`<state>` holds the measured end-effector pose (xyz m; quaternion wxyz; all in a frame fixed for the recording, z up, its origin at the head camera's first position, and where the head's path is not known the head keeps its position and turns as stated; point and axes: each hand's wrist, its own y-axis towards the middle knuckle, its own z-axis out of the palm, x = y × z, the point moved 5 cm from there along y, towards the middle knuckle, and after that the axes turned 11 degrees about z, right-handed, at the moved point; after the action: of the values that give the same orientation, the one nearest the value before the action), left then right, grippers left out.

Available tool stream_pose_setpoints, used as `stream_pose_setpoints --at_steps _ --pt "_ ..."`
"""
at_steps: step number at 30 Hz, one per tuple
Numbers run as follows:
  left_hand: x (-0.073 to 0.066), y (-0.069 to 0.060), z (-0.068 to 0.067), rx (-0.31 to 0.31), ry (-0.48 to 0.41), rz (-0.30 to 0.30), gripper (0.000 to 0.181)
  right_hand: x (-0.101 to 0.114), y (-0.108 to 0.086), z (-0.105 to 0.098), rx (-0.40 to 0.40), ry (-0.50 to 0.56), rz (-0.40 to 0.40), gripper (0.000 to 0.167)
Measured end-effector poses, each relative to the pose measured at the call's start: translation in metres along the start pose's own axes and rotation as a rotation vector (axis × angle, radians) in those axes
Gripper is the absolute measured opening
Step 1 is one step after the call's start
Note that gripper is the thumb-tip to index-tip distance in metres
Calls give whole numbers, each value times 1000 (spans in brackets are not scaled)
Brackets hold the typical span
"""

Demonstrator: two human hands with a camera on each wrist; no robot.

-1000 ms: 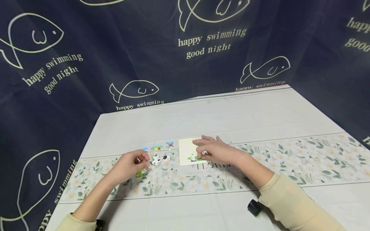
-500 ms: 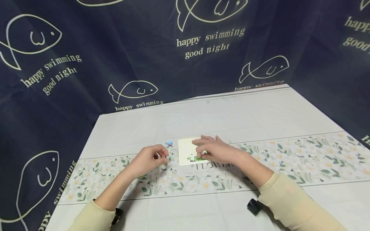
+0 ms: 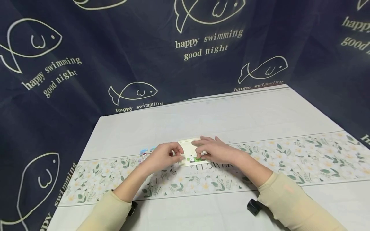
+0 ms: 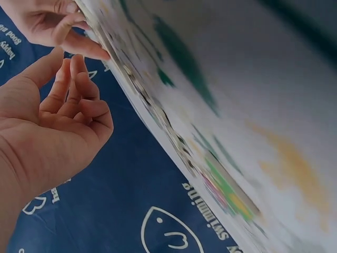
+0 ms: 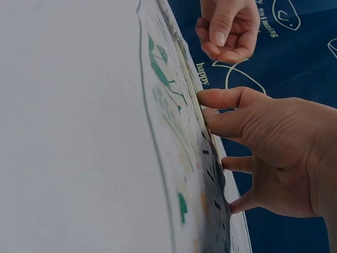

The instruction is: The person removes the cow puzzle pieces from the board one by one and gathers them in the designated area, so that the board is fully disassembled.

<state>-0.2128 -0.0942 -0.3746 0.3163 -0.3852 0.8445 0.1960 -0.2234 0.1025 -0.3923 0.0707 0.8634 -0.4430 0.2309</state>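
A shallow cream puzzle tray (image 3: 188,147) lies on the floral band of the cloth, with green and white puzzle pieces (image 3: 191,158) fitted along its near side. My right hand (image 3: 215,151) rests over the tray's right half, its thumb and forefinger pressing down on the pieces there; the spread fingers (image 5: 239,164) touch the surface in the right wrist view. At the tray's left edge, my left hand (image 3: 166,155) has thumb and fingertips brought together on a small pale puzzle piece, mostly hidden by the fingers.
Several loose puzzle pieces (image 3: 143,151) lie left of the tray, partly behind the left forearm. A green and yellow piece (image 4: 227,188) shows on the cloth in the left wrist view. A dark blue fish-print curtain (image 3: 138,57) hangs behind the table.
My left hand has moved right from the loose pieces to the tray's left edge, carrying a puzzle piece. The right hand has stayed in place on the tray.
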Motion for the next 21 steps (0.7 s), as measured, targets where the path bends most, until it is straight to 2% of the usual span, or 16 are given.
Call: stream_pose_setpoints --at_steps 7,15,21 --pt "-6 15 8 23 -23 42 8 1 -1 0 6 13 -6 19" --pt "-12 25 15 60 -68 23 9 0 0 0 -2 19 -13 18" --pt "-12 29 24 87 -10 28 13 -2 -1 0 0 19 -5 18"
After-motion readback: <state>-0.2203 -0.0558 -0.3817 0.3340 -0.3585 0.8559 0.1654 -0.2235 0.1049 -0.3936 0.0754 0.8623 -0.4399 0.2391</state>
